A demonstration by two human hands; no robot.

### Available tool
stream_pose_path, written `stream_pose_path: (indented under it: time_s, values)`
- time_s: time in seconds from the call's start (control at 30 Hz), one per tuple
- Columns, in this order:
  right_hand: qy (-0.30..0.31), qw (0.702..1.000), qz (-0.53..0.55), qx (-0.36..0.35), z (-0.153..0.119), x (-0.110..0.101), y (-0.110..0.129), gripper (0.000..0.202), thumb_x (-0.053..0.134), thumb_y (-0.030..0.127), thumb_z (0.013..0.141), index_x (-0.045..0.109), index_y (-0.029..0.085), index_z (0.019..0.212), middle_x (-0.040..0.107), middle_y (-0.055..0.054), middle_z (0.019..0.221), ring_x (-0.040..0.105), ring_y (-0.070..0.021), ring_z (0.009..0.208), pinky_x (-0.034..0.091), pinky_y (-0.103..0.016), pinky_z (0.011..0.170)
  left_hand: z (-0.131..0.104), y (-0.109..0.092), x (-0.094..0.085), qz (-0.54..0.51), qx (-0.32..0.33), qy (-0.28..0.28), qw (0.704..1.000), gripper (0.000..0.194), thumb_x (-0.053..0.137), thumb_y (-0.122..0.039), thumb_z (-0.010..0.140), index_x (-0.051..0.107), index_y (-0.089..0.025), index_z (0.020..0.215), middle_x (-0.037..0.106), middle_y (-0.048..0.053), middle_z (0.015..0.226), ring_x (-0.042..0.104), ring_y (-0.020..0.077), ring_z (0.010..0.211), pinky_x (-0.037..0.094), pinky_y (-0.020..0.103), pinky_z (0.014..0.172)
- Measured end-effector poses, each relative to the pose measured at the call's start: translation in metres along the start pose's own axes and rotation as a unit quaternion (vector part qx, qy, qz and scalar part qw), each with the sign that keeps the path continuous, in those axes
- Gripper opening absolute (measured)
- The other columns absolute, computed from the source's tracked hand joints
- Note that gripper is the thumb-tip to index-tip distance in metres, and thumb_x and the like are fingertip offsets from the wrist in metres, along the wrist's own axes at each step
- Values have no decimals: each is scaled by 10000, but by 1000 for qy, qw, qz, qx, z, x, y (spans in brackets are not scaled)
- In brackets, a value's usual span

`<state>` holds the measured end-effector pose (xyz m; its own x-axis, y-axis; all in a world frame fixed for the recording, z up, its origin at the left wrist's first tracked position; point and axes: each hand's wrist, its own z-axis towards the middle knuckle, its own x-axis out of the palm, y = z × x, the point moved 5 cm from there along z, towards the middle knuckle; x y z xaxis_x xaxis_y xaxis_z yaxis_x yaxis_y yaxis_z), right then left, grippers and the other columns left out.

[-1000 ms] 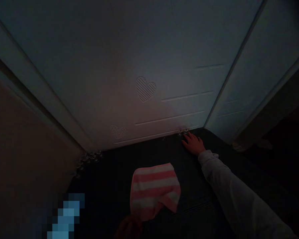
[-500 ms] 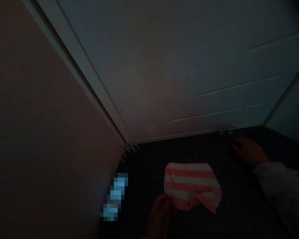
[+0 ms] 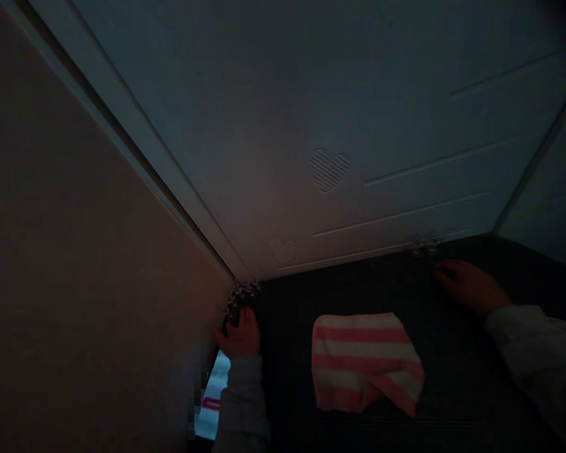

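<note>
In the dark corner, my left hand [image 3: 239, 335] reaches to a cluster of small shiny pieces [image 3: 236, 294], thumb and fingers apart, with nothing seen in it. My right hand [image 3: 469, 286] rests low on the dark surface at the right, fingers loosely curved with a gap at the thumb. Just beyond its fingertips lies a second small group of shiny pieces [image 3: 425, 248] along the foot of the white panel. Between my hands a pink and white striped cloth [image 3: 365, 355] lies spread, its near edge folded. The poor light hides what exactly the small pieces are.
A pale panel [image 3: 264, 157] with embossed hearts and grooves rises behind the dark surface [image 3: 292, 352]. Close on the left stands a brownish wall [image 3: 99, 283]. A bright bluish object [image 3: 212, 396], perhaps a lit screen, lies beside my left forearm, partly covered by it.
My left hand has left the striped cloth's near left corner and moved left and forward to the corner cluster. My right hand stays where it was. The view has shifted slightly.
</note>
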<state>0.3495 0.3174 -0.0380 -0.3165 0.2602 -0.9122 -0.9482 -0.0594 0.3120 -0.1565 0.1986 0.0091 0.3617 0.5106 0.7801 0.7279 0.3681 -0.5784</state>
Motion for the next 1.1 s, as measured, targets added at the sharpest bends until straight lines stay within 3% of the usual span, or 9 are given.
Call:
stream_pose_path:
  time_s: [0.1,0.23,0.53,0.73,0.87,1.0,1.1]
  values:
    - [4,1000,11,8,0,-2,1,311,371,366,741,539,190,936,544,-81,1035,501,-217,931,383,-319,778,15,0,-3,44,21,0,999,598,207,-608,690,84,-363,1222,373,86,1185,484,202,998,435,379,728]
    - [12,999,26,16,-2,-7,5,320,370,353,749,535,172,955,546,-82,1025,498,-203,933,377,-300,796,29,-4,-7,56,42,4,998,565,304,-556,682,164,-373,1198,356,63,1193,472,206,1008,426,379,748]
    - [16,999,38,27,-7,-11,7,333,369,339,758,537,148,973,532,-88,1039,485,-198,951,359,-291,821,33,-4,-10,13,31,33,999,464,358,-491,686,382,-216,1059,386,94,1173,416,200,1068,400,370,805]
    - [14,998,55,24,-19,-11,9,339,376,345,749,544,144,965,539,-89,1027,492,-206,948,367,-315,829,12,12,-1,-16,-24,82,996,345,424,-422,698,464,-146,900,455,124,1118,436,206,1053,406,360,822]
    - [-8,997,73,18,-34,-16,18,336,385,341,738,555,144,950,548,-86,1013,498,-207,949,376,-332,832,-9,33,9,43,-90,96,990,189,427,-289,737,508,-142,825,519,118,1040,485,188,999,415,331,813]
    - [-17,996,85,29,-54,-24,29,321,374,330,742,563,158,936,564,-73,987,509,-197,936,385,-327,824,-41,61,16,96,-154,127,975,159,446,-185,737,547,-130,847,581,103,910,543,174,904,420,306,794]
    - [-19,996,82,33,-71,-30,38,322,371,315,747,559,153,951,559,-74,999,505,-184,941,378,-303,833,-72,78,19,120,-191,183,957,167,476,-142,727,559,-124,871,608,75,814,571,162,827,430,289,759]
